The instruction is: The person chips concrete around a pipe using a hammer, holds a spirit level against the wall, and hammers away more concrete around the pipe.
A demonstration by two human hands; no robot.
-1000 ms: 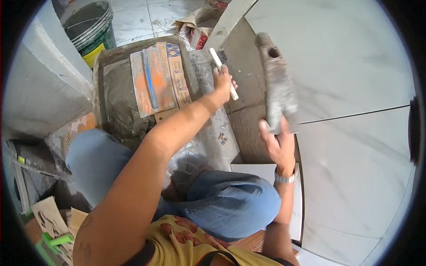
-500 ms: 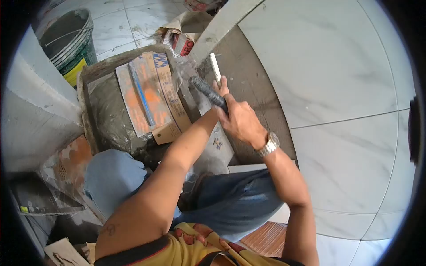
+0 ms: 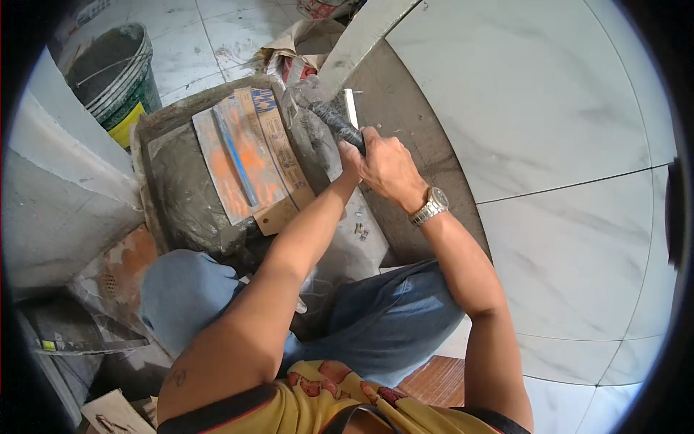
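My right hand [image 3: 392, 168] is wrapped round the dark, rough handle of a tool [image 3: 337, 124], which points up and left; its far end is blurred. Close against it, my left hand [image 3: 350, 158] is closed on a narrow white strip [image 3: 351, 108], whose top end shows beyond the handle. My right hand partly hides the left fingers. Both hands are over the bare grey-brown strip of floor [image 3: 426, 145] beside the large marbled tiles [image 3: 535, 108].
A tub [image 3: 144, 173] of wet grey mortar [image 3: 181, 181] stands to the left, with cardboard [image 3: 278, 145] and a blue stick [image 3: 237, 155] on it. Beyond are a green bucket [image 3: 134, 94] and a torn paper bag [image 3: 293, 47]. A pale post [image 3: 365, 40] stands near the hands.
My right hand has come left from beside the tiles to my left hand, and its tool now points up and left. Since half a second ago the hands have drawn closer together.
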